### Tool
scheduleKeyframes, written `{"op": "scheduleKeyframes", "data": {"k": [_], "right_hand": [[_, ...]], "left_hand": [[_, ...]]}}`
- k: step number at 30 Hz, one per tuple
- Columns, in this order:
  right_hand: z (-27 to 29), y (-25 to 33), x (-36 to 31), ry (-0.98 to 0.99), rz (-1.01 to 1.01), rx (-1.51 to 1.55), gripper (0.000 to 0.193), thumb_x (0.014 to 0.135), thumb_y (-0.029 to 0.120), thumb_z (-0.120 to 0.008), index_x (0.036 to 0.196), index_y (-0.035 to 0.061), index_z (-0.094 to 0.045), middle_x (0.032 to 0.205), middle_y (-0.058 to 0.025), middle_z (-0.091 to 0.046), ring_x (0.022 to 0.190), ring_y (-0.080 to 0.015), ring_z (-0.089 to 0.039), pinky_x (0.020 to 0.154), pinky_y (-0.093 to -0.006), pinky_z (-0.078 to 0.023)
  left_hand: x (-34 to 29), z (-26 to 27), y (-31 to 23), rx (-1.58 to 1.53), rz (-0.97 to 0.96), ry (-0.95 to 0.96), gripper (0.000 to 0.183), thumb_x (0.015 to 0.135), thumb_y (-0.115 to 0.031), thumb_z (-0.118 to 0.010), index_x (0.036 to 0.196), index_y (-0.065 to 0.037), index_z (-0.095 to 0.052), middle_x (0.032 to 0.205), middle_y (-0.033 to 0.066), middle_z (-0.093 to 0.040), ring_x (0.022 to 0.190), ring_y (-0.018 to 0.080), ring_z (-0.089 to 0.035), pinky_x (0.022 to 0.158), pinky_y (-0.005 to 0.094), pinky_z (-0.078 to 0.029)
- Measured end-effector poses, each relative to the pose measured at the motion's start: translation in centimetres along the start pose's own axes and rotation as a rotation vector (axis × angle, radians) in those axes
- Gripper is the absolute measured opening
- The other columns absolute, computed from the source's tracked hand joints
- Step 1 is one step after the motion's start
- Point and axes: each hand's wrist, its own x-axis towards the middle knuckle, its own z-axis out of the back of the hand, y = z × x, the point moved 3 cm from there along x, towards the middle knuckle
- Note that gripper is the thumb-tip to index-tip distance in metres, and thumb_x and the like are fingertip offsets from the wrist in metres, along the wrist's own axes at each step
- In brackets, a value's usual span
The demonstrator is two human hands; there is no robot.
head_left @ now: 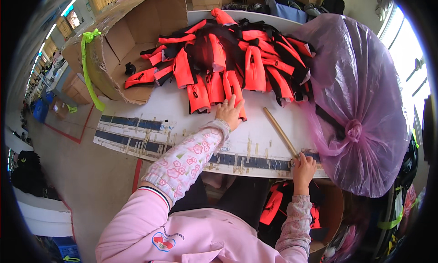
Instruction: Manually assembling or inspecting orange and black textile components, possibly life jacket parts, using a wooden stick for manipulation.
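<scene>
A heap of orange-and-black fabric pieces point(221, 53), several with short zips, covers the far middle of the white table point(182, 105). My left hand point(230, 113) rests at the heap's near edge, fingers spread over the lower end of an orange piece point(232, 84). A gold-brown stick point(279, 131) lies slanting across the table to the right. Its near end is in my right hand point(304, 167), whose fingers are closed around it by the front edge.
An open cardboard box point(132, 33) lies on its side at left, a yellow-green strap point(85, 64) hanging from it. A tied purple plastic bag point(360, 94) bulges over the right side. Below the table's edge, another box point(335, 208) holds more orange-and-black pieces.
</scene>
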Motion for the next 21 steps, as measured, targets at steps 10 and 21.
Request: {"op": "scheduleKeyframes", "data": {"k": [10,21], "right_hand": [[0.8,8.2,-2.5,-0.029,0.176,0.670,0.026,0.080,0.002,-0.059,0.106,0.0031,-0.057,0.099,-0.0141,-0.056,0.090,-0.0269,-0.056,0.077,-0.0329,-0.045],[1.8,18.6,-7.6,0.807,0.272,0.761,0.067,0.074,0.017,-0.070,0.132,0.0089,-0.038,0.115,-0.0199,-0.047,0.096,-0.0277,-0.056,0.078,-0.0315,-0.048]], "left_hand": [[-7.4,1.7,7.1,-1.927,0.650,-0.458,0.045,0.076,0.011,-0.039,0.117,-0.008,-0.043,0.102,0.0100,-0.054,0.087,0.0210,-0.059,0.073,0.0324,-0.055],[-24.6,2.9,-4.1,-1.992,1.081,0.408,0.043,0.079,0.005,-0.044,0.120,-0.006,-0.038,0.109,0.0120,-0.054,0.096,0.0250,-0.059,0.079,0.0365,-0.054]]}}
